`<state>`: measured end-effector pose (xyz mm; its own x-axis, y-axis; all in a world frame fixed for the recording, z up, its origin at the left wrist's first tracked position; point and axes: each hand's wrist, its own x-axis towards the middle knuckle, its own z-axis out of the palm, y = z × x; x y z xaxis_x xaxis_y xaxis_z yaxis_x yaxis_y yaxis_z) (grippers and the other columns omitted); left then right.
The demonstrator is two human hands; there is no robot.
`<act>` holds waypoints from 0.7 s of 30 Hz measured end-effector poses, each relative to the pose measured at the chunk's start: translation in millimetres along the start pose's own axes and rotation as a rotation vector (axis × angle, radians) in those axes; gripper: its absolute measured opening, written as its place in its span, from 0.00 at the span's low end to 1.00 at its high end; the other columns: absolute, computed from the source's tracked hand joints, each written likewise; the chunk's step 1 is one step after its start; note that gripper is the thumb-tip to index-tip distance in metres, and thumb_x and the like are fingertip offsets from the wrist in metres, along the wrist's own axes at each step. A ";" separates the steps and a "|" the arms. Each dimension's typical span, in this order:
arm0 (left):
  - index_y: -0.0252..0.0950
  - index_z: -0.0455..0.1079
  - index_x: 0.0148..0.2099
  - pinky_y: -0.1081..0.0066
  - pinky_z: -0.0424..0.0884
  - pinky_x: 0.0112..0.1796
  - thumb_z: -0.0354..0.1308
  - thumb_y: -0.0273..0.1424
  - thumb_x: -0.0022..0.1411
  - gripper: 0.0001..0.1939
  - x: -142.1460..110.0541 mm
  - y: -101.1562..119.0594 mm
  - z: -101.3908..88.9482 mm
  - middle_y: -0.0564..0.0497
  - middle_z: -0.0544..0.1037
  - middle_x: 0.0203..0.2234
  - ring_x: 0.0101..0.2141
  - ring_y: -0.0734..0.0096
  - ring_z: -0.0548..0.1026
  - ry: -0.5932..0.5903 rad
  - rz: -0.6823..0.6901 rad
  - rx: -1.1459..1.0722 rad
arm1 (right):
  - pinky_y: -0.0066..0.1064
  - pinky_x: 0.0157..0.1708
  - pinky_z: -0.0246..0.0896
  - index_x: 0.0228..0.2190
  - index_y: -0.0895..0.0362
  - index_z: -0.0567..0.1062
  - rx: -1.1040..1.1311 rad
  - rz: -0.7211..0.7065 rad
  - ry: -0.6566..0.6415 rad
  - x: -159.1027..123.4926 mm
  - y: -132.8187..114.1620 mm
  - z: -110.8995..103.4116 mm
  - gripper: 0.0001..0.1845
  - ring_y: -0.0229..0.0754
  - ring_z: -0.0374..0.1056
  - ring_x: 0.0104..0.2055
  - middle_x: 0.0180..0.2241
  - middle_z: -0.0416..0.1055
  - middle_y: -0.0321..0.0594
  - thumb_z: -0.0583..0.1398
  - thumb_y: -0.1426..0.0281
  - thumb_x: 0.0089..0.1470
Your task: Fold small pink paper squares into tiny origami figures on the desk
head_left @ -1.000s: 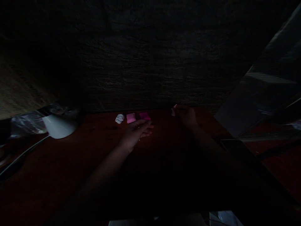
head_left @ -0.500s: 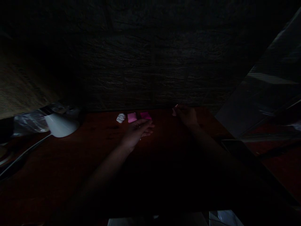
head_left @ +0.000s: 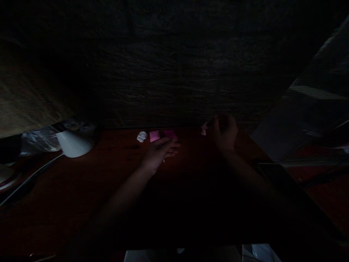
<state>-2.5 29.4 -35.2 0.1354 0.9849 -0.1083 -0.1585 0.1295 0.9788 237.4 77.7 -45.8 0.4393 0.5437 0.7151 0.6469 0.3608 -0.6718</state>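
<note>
"Where is the pale pink piece sitting?"
"It's sitting near the back edge of the table, just left of your right hand. You're holding those fingers curled; I can't tell whether they're gripping anything."
"And the left hand?"
"You're holding it near the pink square and magenta square, fingers loosely bent; whether they're pinching something, I can't tell."

The white lump near the left hand looks crinkly, the surface below looks wooden, the wall beyond rough.
</note>
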 end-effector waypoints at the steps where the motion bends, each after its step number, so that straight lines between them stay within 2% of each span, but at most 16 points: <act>1: 0.35 0.81 0.42 0.72 0.76 0.34 0.71 0.37 0.61 0.12 0.6 -0.1 -0.8 0.45 0.86 0.37 0.28 0.75 0.79 0.004 0.002 -0.005 | 0.45 0.44 0.72 0.40 0.55 0.78 0.032 -0.058 -0.102 -8.5 -11.1 0.9 0.14 0.51 0.76 0.40 0.39 0.80 0.49 0.59 0.58 0.63; 2: 0.35 0.81 0.41 0.73 0.76 0.34 0.71 0.38 0.61 0.12 1.5 -0.5 -1.9 0.45 0.86 0.36 0.28 0.75 0.79 0.011 0.004 -0.012 | 0.44 0.44 0.72 0.38 0.54 0.79 0.066 -0.121 -0.221 -18.9 -23.2 2.7 0.13 0.50 0.76 0.40 0.38 0.80 0.47 0.59 0.59 0.64; 5: 0.34 0.81 0.39 0.74 0.76 0.34 0.73 0.37 0.58 0.12 5.0 -2.4 -6.4 0.46 0.86 0.35 0.29 0.74 0.80 0.029 0.010 -0.040 | 0.41 0.49 0.71 0.42 0.54 0.80 0.165 -0.300 -0.497 -53.6 -56.9 12.9 0.09 0.49 0.76 0.46 0.42 0.81 0.46 0.60 0.67 0.63; 8: 0.34 0.81 0.38 0.77 0.75 0.34 0.75 0.33 0.55 0.11 7.9 -2.9 -11.2 0.48 0.85 0.32 0.31 0.74 0.81 0.031 0.019 -0.082 | 0.39 0.48 0.71 0.46 0.53 0.79 0.199 -0.283 -0.662 -76.7 -75.0 22.4 0.12 0.47 0.76 0.46 0.44 0.81 0.43 0.61 0.72 0.62; 12: 0.34 0.82 0.40 0.77 0.76 0.35 0.75 0.30 0.54 0.11 7.3 -1.0 -13.4 0.47 0.86 0.34 0.33 0.73 0.82 -0.051 0.003 -0.118 | 0.38 0.47 0.71 0.50 0.50 0.78 0.236 -0.184 -0.729 -79.3 -75.3 23.0 0.17 0.45 0.77 0.44 0.45 0.82 0.40 0.63 0.74 0.60; 16: 0.34 0.82 0.42 0.69 0.80 0.42 0.74 0.31 0.57 0.11 3.8 -1.7 -9.4 0.44 0.86 0.37 0.37 0.67 0.84 -0.140 -0.039 -0.109 | 0.40 0.48 0.70 0.43 0.51 0.81 0.162 -0.180 -0.710 -71.3 -69.2 18.3 0.11 0.48 0.77 0.45 0.41 0.82 0.41 0.64 0.75 0.59; 21: 0.33 0.81 0.45 0.62 0.81 0.46 0.72 0.33 0.60 0.13 1.0 -1.8 -5.1 0.42 0.86 0.38 0.38 0.62 0.85 -0.149 -0.098 -0.097 | 0.42 0.48 0.69 0.38 0.53 0.82 0.122 -0.193 -0.720 -66.4 -67.7 17.0 0.07 0.49 0.76 0.45 0.41 0.81 0.43 0.64 0.75 0.59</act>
<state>-7.1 30.8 -37.9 0.2968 0.9400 -0.1683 -0.2301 0.2415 0.9427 153.8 30.0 -51.1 -0.2179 0.8079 0.5475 0.5790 0.5586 -0.5939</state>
